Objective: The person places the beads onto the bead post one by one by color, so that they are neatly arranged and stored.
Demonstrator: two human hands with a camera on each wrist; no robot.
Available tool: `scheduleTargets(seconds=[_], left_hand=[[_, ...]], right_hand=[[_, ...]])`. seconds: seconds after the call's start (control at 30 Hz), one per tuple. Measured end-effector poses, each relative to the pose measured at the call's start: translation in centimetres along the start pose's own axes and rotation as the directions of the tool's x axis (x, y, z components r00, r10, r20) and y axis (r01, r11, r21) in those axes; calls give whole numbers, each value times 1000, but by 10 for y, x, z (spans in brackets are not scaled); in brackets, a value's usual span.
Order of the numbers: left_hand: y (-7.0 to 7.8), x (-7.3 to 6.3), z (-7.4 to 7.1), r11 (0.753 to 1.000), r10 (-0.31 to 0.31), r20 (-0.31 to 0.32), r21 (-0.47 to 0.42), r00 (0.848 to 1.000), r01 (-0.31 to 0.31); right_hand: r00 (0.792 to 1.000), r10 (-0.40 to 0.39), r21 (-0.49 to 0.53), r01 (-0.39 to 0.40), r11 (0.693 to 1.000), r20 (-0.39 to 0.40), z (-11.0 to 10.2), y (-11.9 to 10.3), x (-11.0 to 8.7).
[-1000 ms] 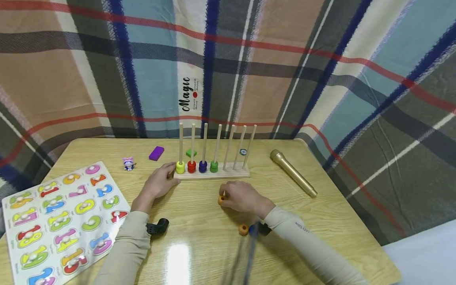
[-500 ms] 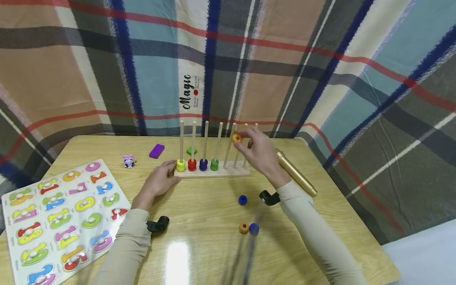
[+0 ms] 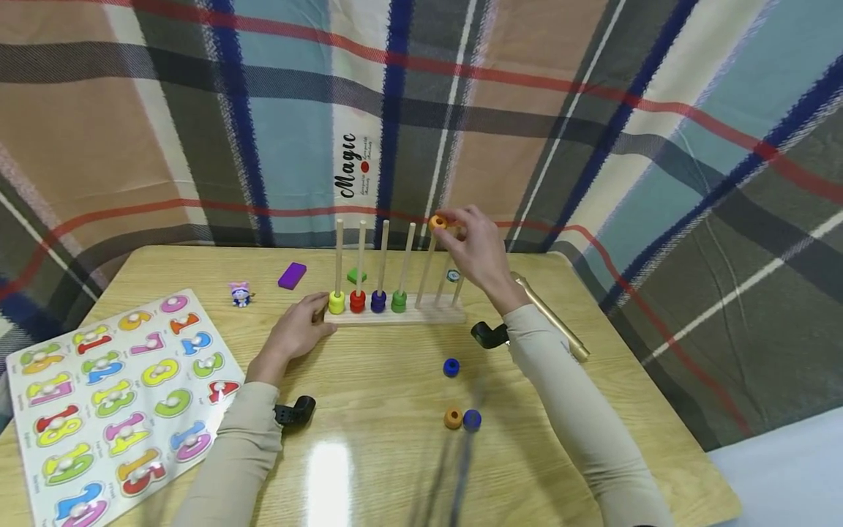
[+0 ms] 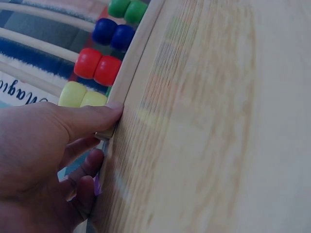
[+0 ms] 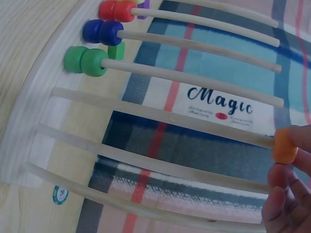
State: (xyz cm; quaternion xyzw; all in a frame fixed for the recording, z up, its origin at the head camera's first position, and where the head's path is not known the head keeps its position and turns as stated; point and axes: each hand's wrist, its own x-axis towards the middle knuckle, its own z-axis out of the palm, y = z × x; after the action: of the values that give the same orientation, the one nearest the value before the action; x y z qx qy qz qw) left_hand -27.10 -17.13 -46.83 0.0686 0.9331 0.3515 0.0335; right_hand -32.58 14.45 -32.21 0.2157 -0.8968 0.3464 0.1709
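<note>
A wooden peg rack stands across the table with a row of upright pegs. Yellow beads, red beads, blue beads and green beads sit in pairs at the bottoms of the first pegs from the left. My left hand holds the rack's left end, thumb along the front edge of the base in the left wrist view. With thumb and fingertips my right hand pinches an orange bead right at the top of the fifth peg.
Another orange bead and two blue beads, one nearer the rack, lie on the table. A gold microphone-shaped object lies right. Behind are a purple block, green block and small figurine. A number puzzle board lies left.
My right hand has picked the orange bead up off the table and carried it up to the top of the fifth peg. My left hand has stayed at the rack's end.
</note>
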Motion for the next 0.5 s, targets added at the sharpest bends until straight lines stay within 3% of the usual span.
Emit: scheduleTargets(seconds=[0.23,0.5], left_hand=[[0,0,0,1000,-10,11,1,1000,10],[2,0,-1,1000,-9,11,-6,1000,9]], right_hand=[[998,30,-49,-27,998,53,3,1,0],[998,49,-65,-46,997,50,5,3,-3]])
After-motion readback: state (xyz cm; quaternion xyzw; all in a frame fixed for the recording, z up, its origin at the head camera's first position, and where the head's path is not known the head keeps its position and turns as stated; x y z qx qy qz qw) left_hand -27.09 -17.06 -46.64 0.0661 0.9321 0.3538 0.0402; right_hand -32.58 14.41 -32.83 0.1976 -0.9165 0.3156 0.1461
